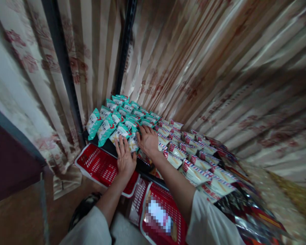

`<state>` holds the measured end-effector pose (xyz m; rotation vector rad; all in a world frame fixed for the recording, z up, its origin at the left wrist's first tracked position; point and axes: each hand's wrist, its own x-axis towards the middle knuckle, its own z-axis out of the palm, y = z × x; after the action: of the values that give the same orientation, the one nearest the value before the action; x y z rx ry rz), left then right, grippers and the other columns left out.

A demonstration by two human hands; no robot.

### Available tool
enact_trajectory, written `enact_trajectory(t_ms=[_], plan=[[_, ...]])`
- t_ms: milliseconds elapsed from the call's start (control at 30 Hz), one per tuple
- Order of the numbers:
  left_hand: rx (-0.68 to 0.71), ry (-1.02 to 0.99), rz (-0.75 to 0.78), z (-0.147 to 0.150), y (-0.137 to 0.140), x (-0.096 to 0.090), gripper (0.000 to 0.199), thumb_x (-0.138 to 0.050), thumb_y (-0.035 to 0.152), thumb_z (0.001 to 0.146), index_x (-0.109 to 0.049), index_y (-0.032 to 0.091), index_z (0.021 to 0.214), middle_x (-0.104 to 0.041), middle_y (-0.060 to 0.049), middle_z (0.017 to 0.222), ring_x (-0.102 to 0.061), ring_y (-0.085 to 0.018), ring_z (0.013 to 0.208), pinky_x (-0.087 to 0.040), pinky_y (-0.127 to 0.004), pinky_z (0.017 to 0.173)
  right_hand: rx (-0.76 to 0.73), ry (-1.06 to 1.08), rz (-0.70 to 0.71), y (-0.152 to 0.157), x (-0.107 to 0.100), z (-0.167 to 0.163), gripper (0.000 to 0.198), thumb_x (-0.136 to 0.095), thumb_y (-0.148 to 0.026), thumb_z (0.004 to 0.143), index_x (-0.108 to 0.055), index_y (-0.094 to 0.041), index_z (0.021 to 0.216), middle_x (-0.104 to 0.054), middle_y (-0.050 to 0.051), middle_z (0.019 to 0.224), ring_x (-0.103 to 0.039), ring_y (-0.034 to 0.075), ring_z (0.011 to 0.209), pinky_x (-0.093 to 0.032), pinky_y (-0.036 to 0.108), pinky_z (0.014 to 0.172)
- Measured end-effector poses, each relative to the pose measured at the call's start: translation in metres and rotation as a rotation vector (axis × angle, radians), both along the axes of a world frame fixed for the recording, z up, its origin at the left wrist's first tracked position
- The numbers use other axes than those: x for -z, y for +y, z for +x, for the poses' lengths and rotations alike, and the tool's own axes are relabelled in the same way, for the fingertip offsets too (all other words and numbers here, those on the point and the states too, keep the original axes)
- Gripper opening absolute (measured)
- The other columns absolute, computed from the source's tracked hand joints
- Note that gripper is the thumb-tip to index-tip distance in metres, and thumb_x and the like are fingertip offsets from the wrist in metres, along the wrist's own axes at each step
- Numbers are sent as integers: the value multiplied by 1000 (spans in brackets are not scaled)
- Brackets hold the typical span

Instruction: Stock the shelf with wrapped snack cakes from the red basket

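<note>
My left hand (124, 160) lies flat with fingers spread on the lower front of a teal-and-white snack bag (120, 132) in the front row. My right hand (148, 142) rests on the bags just to the right, its fingers stretched over a teal-and-white bag (133, 142) and the edge of the pile. Neither hand is wrapped around a bag. Behind and left of them, several more teal bags (107, 127) lean in rows on a dark shelf. To the right stand rows of cream bags (193, 172) with red-and-blue striped edges.
Below the shelf edge are a red basket (108, 174) with a pale rim and a second red basket (180, 221) holding a blurred-out bright object. Dark glossy packets (255, 211) lie at right. Patterned curtains (183, 68) and dark metal posts (123, 51) stand behind.
</note>
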<state>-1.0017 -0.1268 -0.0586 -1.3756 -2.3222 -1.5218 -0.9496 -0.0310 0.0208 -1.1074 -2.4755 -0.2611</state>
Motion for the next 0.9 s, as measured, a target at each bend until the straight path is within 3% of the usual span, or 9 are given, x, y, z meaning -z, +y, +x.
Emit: enact_trajectory(t_ms=[200, 333, 467, 633, 900], plan=[[-27, -31, 12, 1, -1, -2, 76, -56, 21, 78, -19, 11, 143, -6, -17, 153, 4, -28, 141, -20, -46, 113, -72, 53, 70, -8, -9, 10, 37, -41, -31, 90, -56, -15, 120, -49, 13, 135, -41, 27, 125, -35, 43, 101], [-21, -63, 19, 3, -4, -7, 82, -58, 19, 77, -12, 12, 145, -12, -16, 153, 0, -27, 141, -22, -44, 113, -113, 179, 138, -32, -12, 33, 32, -43, -26, 90, -58, -16, 116, -45, 12, 138, -37, 25, 130, -34, 44, 104], [-40, -41, 20, 5, -7, -11, 81, -58, 20, 77, -14, 14, 145, -6, -14, 154, 3, -27, 141, -23, -44, 113, -128, 289, 151, -70, 2, 71, 32, -46, -19, 86, -56, -18, 117, -40, 11, 142, -28, 25, 135, -35, 48, 104], [-35, -10, 8, 6, -8, -9, 76, -57, 24, 79, -20, 15, 144, -2, -14, 154, 1, -31, 141, -21, -48, 113, -12, 362, 93, -115, 30, 117, 37, -46, -12, 84, -54, -22, 119, -31, 9, 147, -25, 27, 137, -35, 54, 104], [-20, 109, 51, 13, -14, -9, 75, -62, 32, 75, -31, 13, 140, -2, -19, 152, -3, -43, 137, -16, -61, 108, 71, 350, -18, -141, 56, 147, 43, -43, -8, 80, -53, -20, 120, -25, 9, 150, -19, 27, 139, -34, 53, 105]])
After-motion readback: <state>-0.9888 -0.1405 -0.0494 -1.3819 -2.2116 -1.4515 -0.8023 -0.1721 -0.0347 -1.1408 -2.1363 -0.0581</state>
